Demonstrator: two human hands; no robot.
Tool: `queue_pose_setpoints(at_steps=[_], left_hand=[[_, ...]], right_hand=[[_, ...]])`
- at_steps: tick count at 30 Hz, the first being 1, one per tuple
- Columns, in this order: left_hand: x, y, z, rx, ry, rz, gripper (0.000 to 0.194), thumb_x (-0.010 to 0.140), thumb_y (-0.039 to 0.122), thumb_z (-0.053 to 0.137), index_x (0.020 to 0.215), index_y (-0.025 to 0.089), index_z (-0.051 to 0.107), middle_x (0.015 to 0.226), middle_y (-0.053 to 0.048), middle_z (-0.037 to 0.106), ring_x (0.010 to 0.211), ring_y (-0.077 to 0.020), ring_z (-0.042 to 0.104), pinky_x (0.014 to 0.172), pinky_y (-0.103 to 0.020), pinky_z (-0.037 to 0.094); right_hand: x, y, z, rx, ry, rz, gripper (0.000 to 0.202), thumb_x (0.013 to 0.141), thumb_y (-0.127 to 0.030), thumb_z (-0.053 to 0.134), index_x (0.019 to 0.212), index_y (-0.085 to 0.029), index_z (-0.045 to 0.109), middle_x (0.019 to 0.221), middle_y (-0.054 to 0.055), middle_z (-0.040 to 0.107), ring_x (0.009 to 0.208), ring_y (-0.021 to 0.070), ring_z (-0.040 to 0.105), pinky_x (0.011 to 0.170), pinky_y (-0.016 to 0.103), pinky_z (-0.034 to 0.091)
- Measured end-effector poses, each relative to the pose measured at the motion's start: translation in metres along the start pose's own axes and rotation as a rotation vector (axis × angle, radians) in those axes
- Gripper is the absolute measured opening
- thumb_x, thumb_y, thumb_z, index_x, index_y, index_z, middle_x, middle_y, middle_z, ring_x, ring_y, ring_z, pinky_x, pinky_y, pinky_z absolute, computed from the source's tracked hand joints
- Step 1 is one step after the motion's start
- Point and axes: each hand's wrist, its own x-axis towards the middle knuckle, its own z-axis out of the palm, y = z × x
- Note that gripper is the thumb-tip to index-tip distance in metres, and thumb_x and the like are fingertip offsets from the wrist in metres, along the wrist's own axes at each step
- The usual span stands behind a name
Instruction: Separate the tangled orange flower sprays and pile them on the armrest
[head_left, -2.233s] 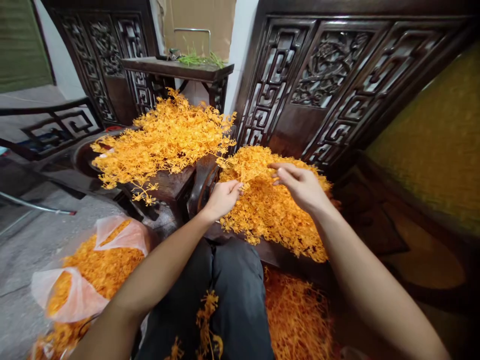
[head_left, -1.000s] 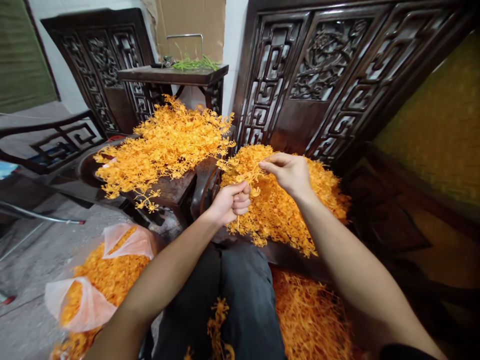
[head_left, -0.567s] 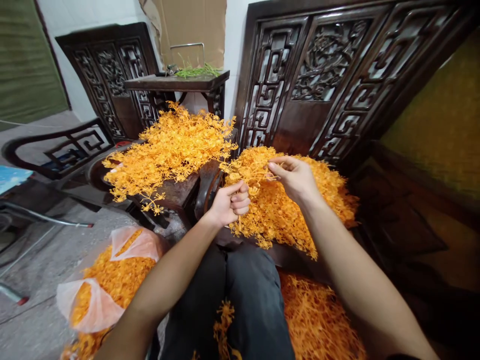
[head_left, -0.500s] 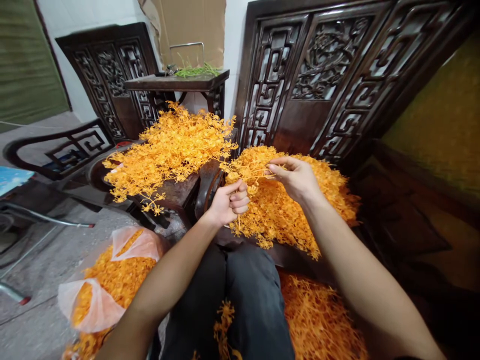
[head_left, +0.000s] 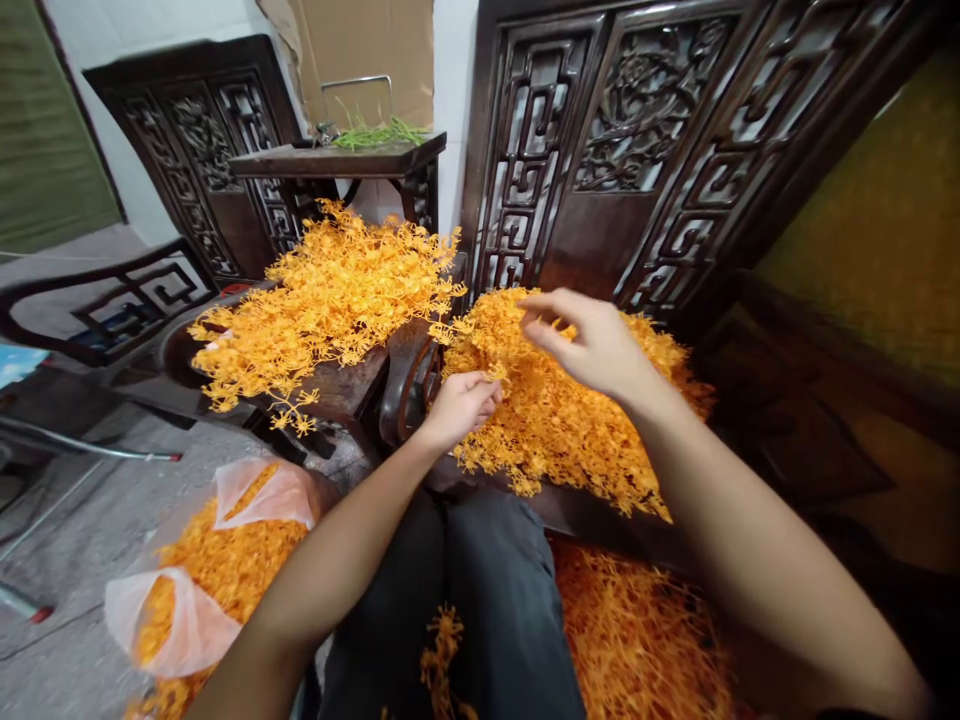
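In front of me is a large heap of branching orange sprigs (head_left: pixel 570 430) that look like artificial flower parts, lying on a dark wooden chair seat. My left hand (head_left: pixel 463 408) is closed at the near left side of this heap. A small orange sprig (head_left: pixel 496 373) shows at its pinched thumb and forefinger. My right hand (head_left: pixel 592 340) hovers above the heap, thumb and fingers apart, and nothing shows between them. A second pile of orange sprigs (head_left: pixel 345 285) lies to the left on a dark wooden surface, some hanging over its front edge.
A plastic bag (head_left: pixel 195 620) of orange pieces stands on the floor at lower left. More orange strands (head_left: pixel 637 630) lie below the seat. A loose sprig (head_left: pixel 442 650) rests on my lap. Behind are a carved chair back (head_left: pixel 600 210) and a small table (head_left: pixel 330 160) holding green stems.
My right hand's fingers have opened, and the strand stretched between both hands is gone from there. My left hand has turned slightly, its pinch now facing the heap. The view has shifted a little.
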Motion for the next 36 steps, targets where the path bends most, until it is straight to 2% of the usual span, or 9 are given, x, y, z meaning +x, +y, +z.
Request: queue_pose_setpoints(at_steps=[3,5,9,12,18,25,30,33,36], left_hand=[[0.002,-0.007,-0.002,0.192,0.079,0.104,0.034,0.086,0.043,0.065,0.069,0.017,0.052,0.053,0.006,0.041,0.045,-0.0050,0.029,0.046,-0.020,0.020],[0.002,-0.008,-0.004,0.343,0.123,0.171,0.030,0.088,0.039,0.060,0.069,0.016,0.055,0.058,0.003,0.049,0.051,-0.0074,0.038,0.051,-0.021,0.025],[-0.006,-0.001,-0.001,0.618,0.128,0.260,0.033,0.095,0.039,0.049,0.073,0.016,0.061,0.061,0.002,0.054,0.060,-0.0117,0.047,0.059,-0.024,0.032],[-0.011,0.010,0.006,0.766,0.111,0.294,0.038,0.097,0.039,0.046,0.069,0.017,0.059,0.058,0.003,0.051,0.058,-0.0119,0.047,0.062,-0.025,0.032],[-0.004,0.014,0.013,0.901,0.278,0.275,0.039,0.096,0.034,0.046,0.061,0.018,0.054,0.056,0.000,0.052,0.058,-0.0147,0.047,0.064,-0.029,0.030],[0.003,0.014,0.008,0.921,0.397,0.175,0.039,0.092,0.027,0.051,0.054,0.021,0.048,0.054,-0.002,0.051,0.058,-0.0170,0.045,0.065,-0.030,0.030],[-0.007,0.005,0.006,0.906,0.285,0.063,0.040,0.091,0.024,0.050,0.051,0.020,0.049,0.049,-0.001,0.046,0.056,-0.0168,0.047,0.064,-0.030,0.032],[-0.006,0.002,0.001,0.865,0.294,0.082,0.039,0.094,0.027,0.048,0.058,0.019,0.057,0.054,-0.002,0.054,0.059,-0.0172,0.052,0.065,-0.030,0.034],[-0.002,0.000,-0.004,0.813,0.317,0.135,0.038,0.096,0.032,0.047,0.064,0.018,0.062,0.058,-0.001,0.057,0.062,-0.0168,0.054,0.067,-0.029,0.035]], right_hand=[[-0.010,-0.019,0.000,-0.078,-0.293,-0.088,0.057,0.082,-0.061,0.073,0.129,-0.029,0.071,0.114,0.008,0.074,0.105,0.0302,0.066,0.095,0.045,0.047],[-0.014,-0.020,0.002,-0.143,-0.318,-0.128,0.049,0.083,-0.063,0.072,0.118,-0.029,0.076,0.109,0.008,0.075,0.103,0.0303,0.064,0.093,0.046,0.044],[-0.016,-0.014,0.006,-0.116,-0.209,-0.128,0.035,0.092,-0.058,0.064,0.085,-0.028,0.080,0.090,0.006,0.076,0.092,0.0274,0.061,0.090,0.047,0.042],[-0.016,-0.008,0.013,-0.053,-0.083,-0.006,0.035,0.088,-0.058,0.068,0.073,-0.028,0.078,0.077,0.005,0.074,0.084,0.0263,0.060,0.087,0.048,0.044],[-0.009,0.006,0.040,0.030,0.098,0.264,0.039,0.078,-0.061,0.075,0.071,-0.022,0.080,0.074,0.008,0.075,0.076,0.0269,0.064,0.080,0.046,0.049],[0.007,0.023,0.073,-0.003,0.169,0.253,0.018,0.081,-0.037,0.073,0.073,-0.022,0.079,0.073,0.004,0.076,0.071,0.0229,0.066,0.080,0.041,0.051],[0.027,0.069,0.056,0.031,0.583,0.465,0.011,0.076,-0.028,0.074,0.076,-0.017,0.073,0.078,0.007,0.073,0.071,0.0223,0.066,0.072,0.039,0.054],[0.026,0.084,0.051,0.229,0.474,0.496,0.026,0.074,-0.035,0.078,0.092,-0.017,0.072,0.075,0.005,0.069,0.058,0.0201,0.064,0.059,0.037,0.052],[0.017,0.080,0.054,0.273,0.336,0.430,0.041,0.074,-0.042,0.079,0.105,-0.018,0.071,0.085,0.006,0.069,0.062,0.0218,0.066,0.062,0.040,0.054]])
